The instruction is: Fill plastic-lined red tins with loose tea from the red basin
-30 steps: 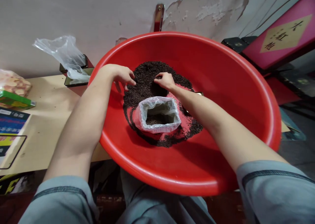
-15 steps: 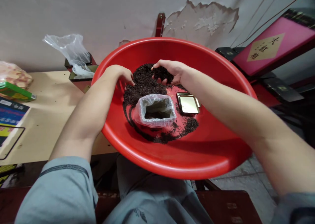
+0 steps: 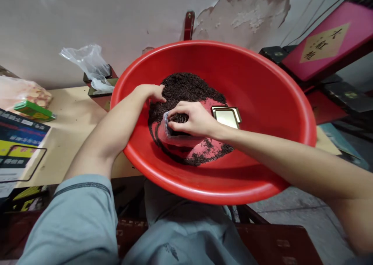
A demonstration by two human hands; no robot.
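Observation:
A heap of dark loose tea leaves (image 3: 189, 84) lies in a large red basin (image 3: 262, 82). Near the front of the heap stands a small box lined with a clear plastic bag (image 3: 166, 131), its mouth upward. Over that mouth is my right hand (image 3: 194, 119), palm down, its fingers curled around a clump of dark leaves partly showing between thumb and fingers. My left hand (image 3: 154, 93) rests at the left edge of the heap, thumb and a finger apart; its other fingers are hidden. Gold-coloured metal lids (image 3: 225, 116) lie to the right of the box.
A pink box with a label (image 3: 326, 43) leans at the right. On the wooden table (image 3: 67, 113) at left are a tin holding a clear plastic bag (image 3: 90, 65), a green packet (image 3: 33, 110) and printed packaging (image 3: 20, 140). A peeling wall stands behind.
My right hand has moved from above the heap toward me and down over the bag-lined box, carrying tea leaves. My left hand stays at the heap's left edge. The view has shifted slightly.

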